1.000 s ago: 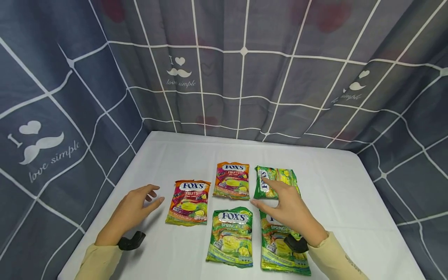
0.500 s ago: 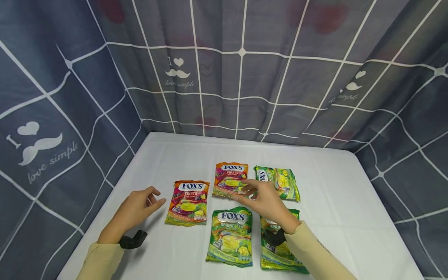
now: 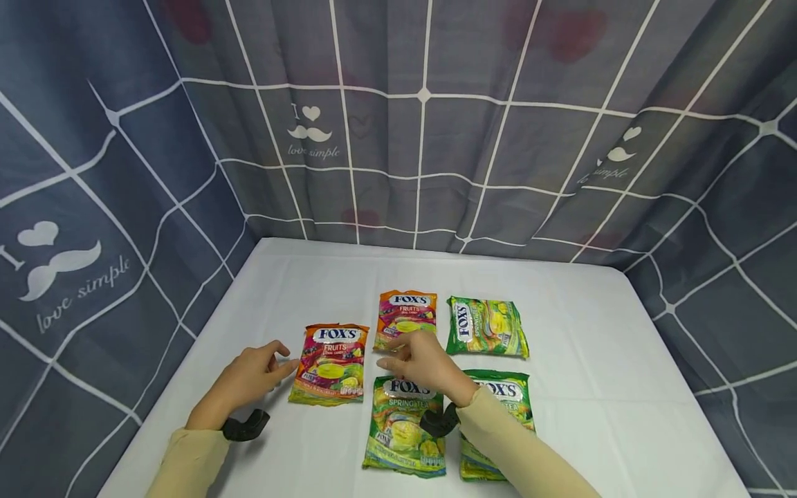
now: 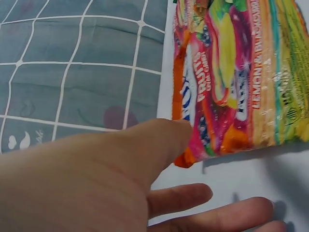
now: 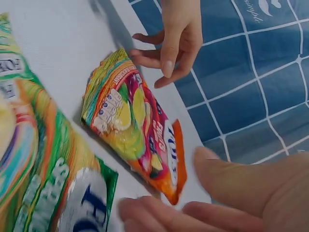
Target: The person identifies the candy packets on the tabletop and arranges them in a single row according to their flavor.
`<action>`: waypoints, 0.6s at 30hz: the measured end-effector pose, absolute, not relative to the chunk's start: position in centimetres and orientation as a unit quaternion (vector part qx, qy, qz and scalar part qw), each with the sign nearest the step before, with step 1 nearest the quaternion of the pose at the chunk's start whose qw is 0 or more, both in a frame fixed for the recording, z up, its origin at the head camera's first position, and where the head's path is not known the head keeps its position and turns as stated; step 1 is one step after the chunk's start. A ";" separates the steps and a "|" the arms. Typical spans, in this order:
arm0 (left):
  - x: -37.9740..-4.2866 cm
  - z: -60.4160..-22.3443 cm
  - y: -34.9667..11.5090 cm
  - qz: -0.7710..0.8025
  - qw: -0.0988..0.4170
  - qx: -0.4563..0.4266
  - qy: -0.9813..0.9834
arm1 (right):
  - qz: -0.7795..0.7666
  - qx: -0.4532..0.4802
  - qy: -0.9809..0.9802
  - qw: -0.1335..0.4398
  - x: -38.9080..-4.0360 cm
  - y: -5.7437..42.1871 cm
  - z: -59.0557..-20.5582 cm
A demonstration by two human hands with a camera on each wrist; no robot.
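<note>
A gridded curtain [image 3: 386,138], printed "love simple", surrounds a white table [image 3: 585,429] bearing five glossy candy packets: a left Fruits packet [image 3: 330,363], a back Fruits packet [image 3: 406,315], a front Spring Tea packet [image 3: 405,429], a right Spring Tea packet [image 3: 506,393] partly behind the sleeve [image 3: 523,449], and a sideways green packet [image 3: 488,328]. They are probably light and pliable, with sweets that shift inside; the film looks slippery but not fragile, so the flat sealed ends should give the surest pinch. The right hand [image 3: 423,360], thumb apart from its bent fingers, holds nothing over the gap between the back Fruits and front Spring Tea packets; the left hand [image 3: 245,377], fingers loosely bent, also holds nothing, its thumb at the left Fruits packet's edge. Whether either touches, I cannot tell. "FOX'S" tops every label; smaller print reads "Fruits", "Spring Tea" and, smallest, "Lemon & Blackcurr…".
</note>
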State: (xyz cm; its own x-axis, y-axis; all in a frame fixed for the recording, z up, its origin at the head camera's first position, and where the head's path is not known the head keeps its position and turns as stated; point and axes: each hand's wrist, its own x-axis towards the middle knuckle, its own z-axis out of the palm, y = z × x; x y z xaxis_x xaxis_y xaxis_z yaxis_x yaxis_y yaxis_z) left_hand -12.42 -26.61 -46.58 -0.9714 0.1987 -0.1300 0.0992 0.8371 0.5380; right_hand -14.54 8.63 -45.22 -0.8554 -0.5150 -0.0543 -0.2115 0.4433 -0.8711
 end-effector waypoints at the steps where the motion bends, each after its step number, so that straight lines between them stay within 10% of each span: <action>1: -12.5 -46.7 -26.5 0.275 0.093 0.078 0.954 | -0.481 -0.212 0.834 0.170 -14.7 8.2 -45.3; 18: -12.9 -48.7 -25.0 0.301 0.104 0.077 0.945 | -0.452 -0.210 0.847 0.187 -16.2 3.4 -47.5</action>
